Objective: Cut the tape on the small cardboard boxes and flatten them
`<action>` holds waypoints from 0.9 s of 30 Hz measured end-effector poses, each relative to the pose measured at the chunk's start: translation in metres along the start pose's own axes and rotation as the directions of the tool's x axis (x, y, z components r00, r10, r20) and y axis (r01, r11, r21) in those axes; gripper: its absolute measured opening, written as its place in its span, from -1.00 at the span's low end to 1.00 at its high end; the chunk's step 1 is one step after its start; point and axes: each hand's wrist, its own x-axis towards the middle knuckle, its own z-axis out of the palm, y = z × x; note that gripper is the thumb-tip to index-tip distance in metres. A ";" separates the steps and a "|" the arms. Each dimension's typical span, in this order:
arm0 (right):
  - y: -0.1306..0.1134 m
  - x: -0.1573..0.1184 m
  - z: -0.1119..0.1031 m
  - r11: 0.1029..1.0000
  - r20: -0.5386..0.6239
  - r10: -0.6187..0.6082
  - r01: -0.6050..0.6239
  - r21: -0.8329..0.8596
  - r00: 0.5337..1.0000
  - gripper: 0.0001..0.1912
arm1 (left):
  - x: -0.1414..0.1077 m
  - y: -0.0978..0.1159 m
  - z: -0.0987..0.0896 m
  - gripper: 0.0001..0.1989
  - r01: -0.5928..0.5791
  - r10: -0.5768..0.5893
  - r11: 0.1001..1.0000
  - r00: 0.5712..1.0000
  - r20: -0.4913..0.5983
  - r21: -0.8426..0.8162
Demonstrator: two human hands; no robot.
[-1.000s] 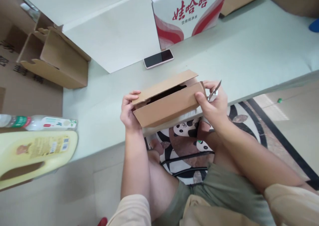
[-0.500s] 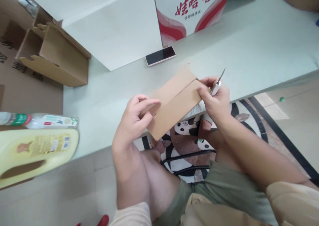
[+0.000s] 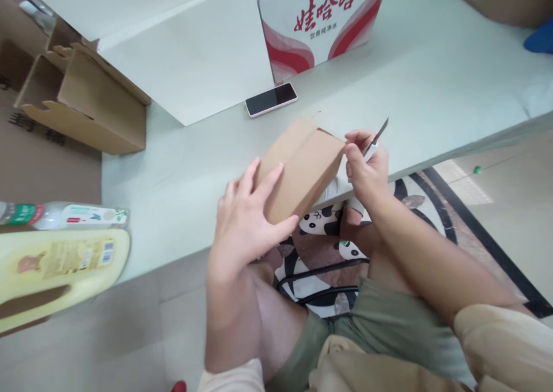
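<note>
A small brown cardboard box (image 3: 302, 170) is tilted over the near edge of the table. My left hand (image 3: 248, 219) grips its left end, with the thumb along the near side and the fingers spread over the top. At the far right corner of the box, my right hand (image 3: 369, 170) has its thumb and fingertips close together; whether they touch the cardboard is unclear. Held in that same hand is a small white-handled knife (image 3: 377, 138), its bare blade pointing up and away from the box.
Behind the box lies a phone (image 3: 271, 100), near a white panel (image 3: 190, 63) and a red-and-white carton (image 3: 322, 29). An open cardboard organizer (image 3: 101, 101) stands at left. Below it lie a plastic bottle (image 3: 82, 215) and a yellow jug (image 3: 86, 253). The table edge (image 3: 415, 164) runs close by.
My left hand has gone from a loosely curled pose to a wide hold around the box's left end. The box has turned, showing its near side. My right fingers have slid to its corner.
</note>
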 end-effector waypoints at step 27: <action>-0.020 -0.005 0.014 0.861 0.468 0.403 -0.499 0.098 0.787 -0.74 | 0.054 -0.093 0.056 -0.43 0.001 -0.281 -0.023 0.960 0.007 -1.000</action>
